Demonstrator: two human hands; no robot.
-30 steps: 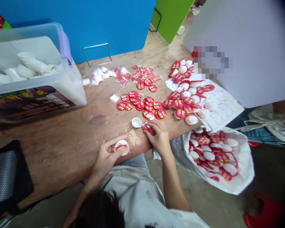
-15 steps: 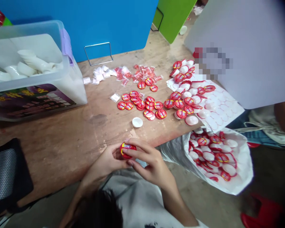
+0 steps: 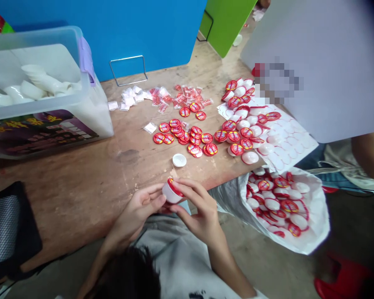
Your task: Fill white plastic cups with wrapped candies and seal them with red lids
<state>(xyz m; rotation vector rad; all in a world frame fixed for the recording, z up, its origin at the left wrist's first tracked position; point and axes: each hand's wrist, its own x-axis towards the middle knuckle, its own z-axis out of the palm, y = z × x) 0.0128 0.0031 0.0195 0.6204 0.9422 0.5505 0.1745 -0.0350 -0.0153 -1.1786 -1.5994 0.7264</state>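
Observation:
Both my hands meet at the table's near edge around one small white cup with a red printed lid [image 3: 171,192]. My left hand [image 3: 140,211] cradles the cup from below and the left. My right hand [image 3: 198,211] pinches its lid side with fingertips. The cup is tilted, lid facing right and up. Just beyond it an empty white cup [image 3: 179,160] stands alone on the wood. Farther back lie several loose red lids [image 3: 187,135].
A clear plastic bin of white cups [image 3: 81,104] stands at the left. Small sachets [image 3: 162,97] lie near the blue divider. Lidded cups [image 3: 243,124] sit on white sheets at right; a white bag [image 3: 311,236] of lidded cups hangs below. Another person's arm [image 3: 369,155] is at right.
My right hand picked a red lid off the table and brought it onto the cup in my left hand. The cup has since been turned so its white side shows.

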